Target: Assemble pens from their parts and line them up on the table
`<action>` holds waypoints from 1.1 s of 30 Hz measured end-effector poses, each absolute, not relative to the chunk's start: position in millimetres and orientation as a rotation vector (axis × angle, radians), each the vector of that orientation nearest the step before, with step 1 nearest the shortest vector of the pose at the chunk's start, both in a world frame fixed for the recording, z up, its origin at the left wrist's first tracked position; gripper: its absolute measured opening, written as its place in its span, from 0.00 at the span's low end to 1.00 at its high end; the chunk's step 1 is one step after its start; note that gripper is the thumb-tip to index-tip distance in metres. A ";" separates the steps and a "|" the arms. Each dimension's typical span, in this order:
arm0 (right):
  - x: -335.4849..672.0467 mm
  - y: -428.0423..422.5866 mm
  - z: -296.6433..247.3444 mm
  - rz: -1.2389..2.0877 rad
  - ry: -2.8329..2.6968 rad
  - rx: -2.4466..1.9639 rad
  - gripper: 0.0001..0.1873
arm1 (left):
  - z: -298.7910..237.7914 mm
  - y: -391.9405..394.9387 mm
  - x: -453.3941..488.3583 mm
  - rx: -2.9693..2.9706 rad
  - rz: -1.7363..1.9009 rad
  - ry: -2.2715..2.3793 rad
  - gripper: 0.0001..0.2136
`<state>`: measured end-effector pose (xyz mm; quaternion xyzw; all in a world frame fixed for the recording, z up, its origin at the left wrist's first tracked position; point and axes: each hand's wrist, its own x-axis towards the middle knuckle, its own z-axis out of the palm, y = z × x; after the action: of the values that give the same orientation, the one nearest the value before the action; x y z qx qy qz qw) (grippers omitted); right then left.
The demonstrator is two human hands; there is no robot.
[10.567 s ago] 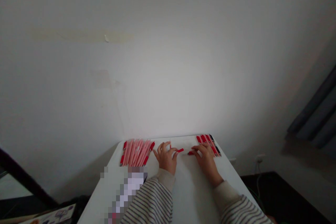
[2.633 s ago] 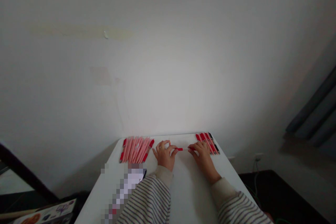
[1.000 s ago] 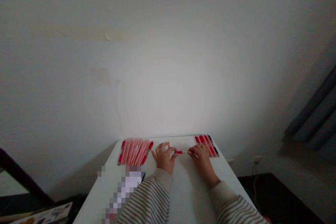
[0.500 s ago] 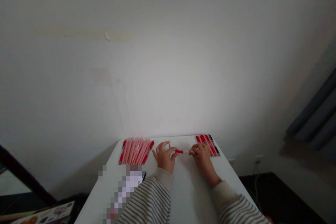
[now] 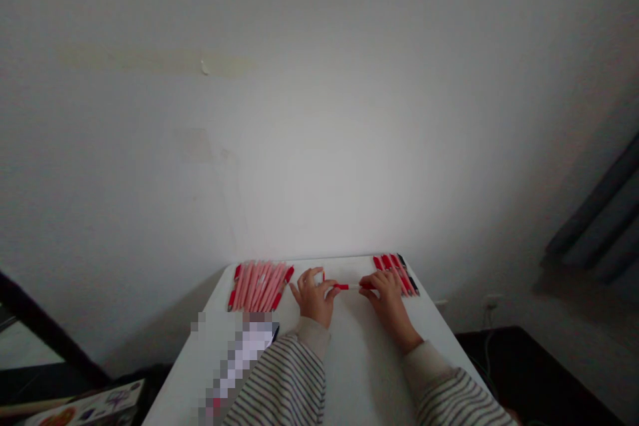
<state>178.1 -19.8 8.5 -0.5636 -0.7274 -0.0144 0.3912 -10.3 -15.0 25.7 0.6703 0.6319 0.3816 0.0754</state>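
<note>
Between my two hands lies a pen (image 5: pixel 353 287), roughly level, with red at both ends and a pale stretch in the middle. My left hand (image 5: pixel 315 299) pinches its left red end, and a small thin red piece (image 5: pixel 323 275) stands up by the curled index finger. The fingers of my right hand (image 5: pixel 387 296) close on the pen's right red part, partly covering it. Left of my left hand is a row of pink pens (image 5: pixel 259 286) with red ones at its edges. Just behind my right hand lies a smaller group of red, pink and black pens (image 5: pixel 392 266).
The white table (image 5: pixel 359 359) stands against a pale wall (image 5: pixel 319 146). A blurred-out flat item with a dark edge (image 5: pixel 249 353) lies by my left sleeve. A printed box (image 5: pixel 100 406) is at lower left, a dark curtain (image 5: pixel 594 226) at right, and a cable (image 5: pixel 488 346) beside the table.
Red now shows on the pen at my right fingertips, where only a pale, thin end showed before. My left hand has hardly moved; the view has shifted slightly.
</note>
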 end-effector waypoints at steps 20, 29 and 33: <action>174.0 -20.5 10.4 -0.085 -1.871 -1.487 0.09 | 23.3 -12.3 -12.3 2.067 1.142 1.882 0.05; 175.6 -20.8 9.7 -0.106 -1.900 -1.490 0.09 | 20.8 -10.1 -13.4 2.047 1.121 1.905 0.05; 176.2 -19.2 8.6 -0.172 -1.945 -1.502 0.07 | 22.6 -11.1 -12.6 2.064 1.113 1.891 0.04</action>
<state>176.2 -19.2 8.6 -0.5751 -0.7445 -0.0660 0.3325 -12.6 -11.1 22.6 0.6837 0.6265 0.3686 0.0644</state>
